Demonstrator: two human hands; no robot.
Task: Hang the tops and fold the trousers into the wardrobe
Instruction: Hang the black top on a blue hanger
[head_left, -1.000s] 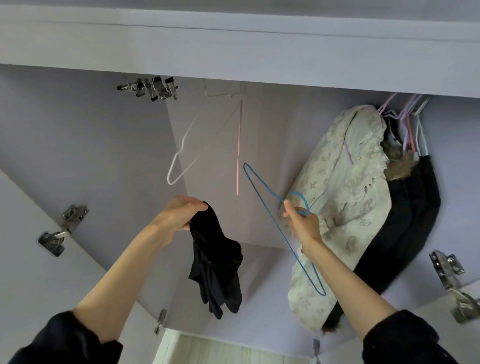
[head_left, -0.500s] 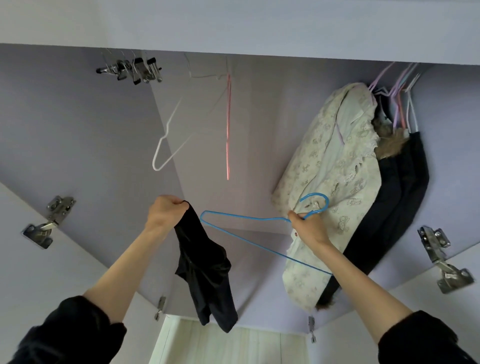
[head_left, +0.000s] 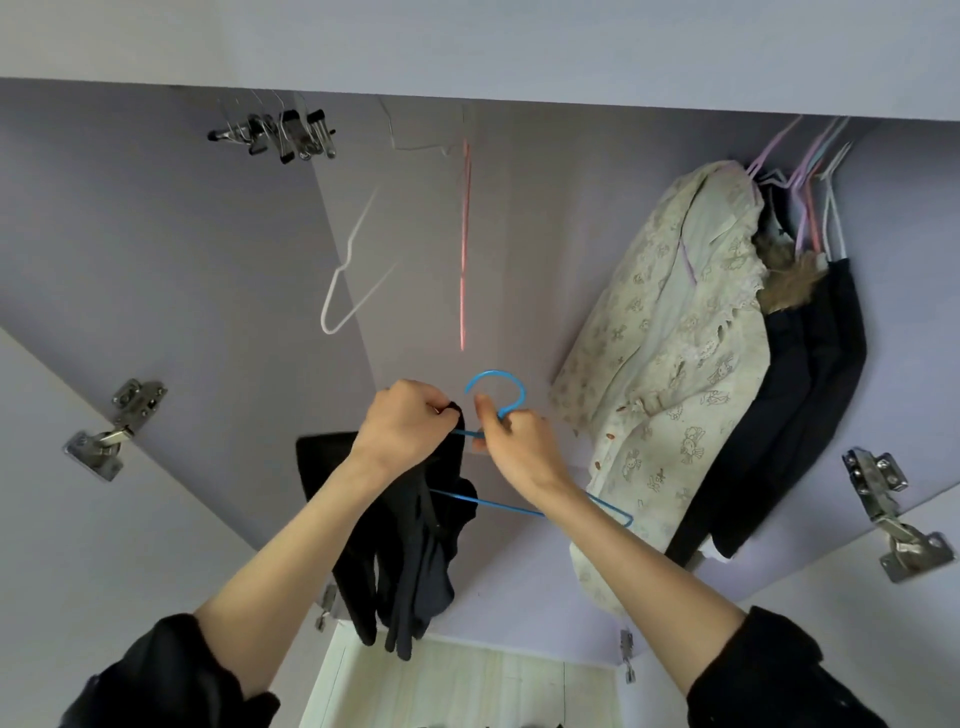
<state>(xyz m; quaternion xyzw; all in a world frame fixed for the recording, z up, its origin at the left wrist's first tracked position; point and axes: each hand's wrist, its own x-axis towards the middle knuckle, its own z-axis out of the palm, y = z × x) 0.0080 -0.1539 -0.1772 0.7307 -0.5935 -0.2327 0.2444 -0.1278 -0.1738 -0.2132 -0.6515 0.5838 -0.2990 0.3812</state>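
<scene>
My left hand (head_left: 402, 428) grips the top edge of a black top (head_left: 415, 551), which hangs down limp below it. My right hand (head_left: 519, 447) holds a blue wire hanger (head_left: 496, 387) by the neck under its hook, hook upward. The hanger's left end is tucked into the black cloth; its lower bar (head_left: 498, 505) runs out to the right past my wrist. Both hands meet in front of the open lilac wardrobe (head_left: 156, 249).
A white hanger (head_left: 340, 296) and a pink hanger (head_left: 464, 244) hang bare up at the middle. Metal clip hangers (head_left: 283, 134) hang at the upper left. A cream patterned top (head_left: 670, 374) and dark garments (head_left: 795, 415) hang at the right. Door hinges (head_left: 117, 428) stick out on both sides.
My right hand has swung the blue hanger from upright to level and brought it left. Its end has gone into the black top, and both hands have come together.
</scene>
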